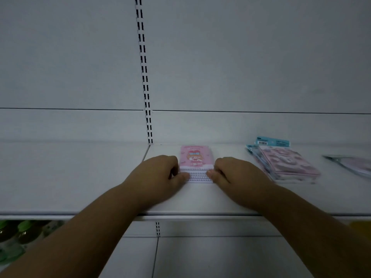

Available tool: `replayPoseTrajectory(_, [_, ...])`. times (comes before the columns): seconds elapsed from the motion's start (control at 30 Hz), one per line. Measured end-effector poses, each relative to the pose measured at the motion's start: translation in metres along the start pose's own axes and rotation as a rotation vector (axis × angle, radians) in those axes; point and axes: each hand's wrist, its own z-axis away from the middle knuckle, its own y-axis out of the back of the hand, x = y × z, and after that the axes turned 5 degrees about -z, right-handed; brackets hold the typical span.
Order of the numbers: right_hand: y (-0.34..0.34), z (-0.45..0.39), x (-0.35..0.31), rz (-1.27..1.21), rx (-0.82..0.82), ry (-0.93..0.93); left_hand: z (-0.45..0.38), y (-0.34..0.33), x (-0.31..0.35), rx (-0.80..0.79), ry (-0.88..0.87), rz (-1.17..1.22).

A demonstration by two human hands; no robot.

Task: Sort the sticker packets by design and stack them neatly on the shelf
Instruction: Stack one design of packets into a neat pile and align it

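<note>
On the white metal shelf [70, 177], bare board lies open left of the upright stack of pink girl-design sticker packets [195, 163], which both hands flank, while to its right a narrow gap separates it from a slanted pile of pink-and-blue packets [285, 163], with another clear-wrapped packet [353, 164] beyond.

white shelf [80, 177] | pink packet stack [195, 159] centre | fanned packet pile [285, 163] right | loose packet [351, 164] far right
</note>
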Motion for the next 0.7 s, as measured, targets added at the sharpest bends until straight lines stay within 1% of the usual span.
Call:
replayPoseTrajectory(0.1, [-0.0008,-0.0005,-0.0016,0.013,0.011,0.048,0.0015,-0.0025,0.0009,0.011,-0.027,-0.018])
replayPoseTrajectory(0.2, [-0.0004,0.0005,-0.0037,0.026,0.023,0.058,0.0018,-0.0038,-0.0003,0.034,-0.012,-0.004])
replayPoseTrajectory(0.47, [0.0006,0.0035,0.0003,-0.078,0.033,-0.036,0.0009,-0.0050,-0.0049,0.005,0.037,0.046])
replayPoseTrajectory(0.7, [-0.0044,0.0007,0.0000,-0.065,0.052,-0.072,0.0010,-0.0084,-0.0052,0.043,0.003,0.041])
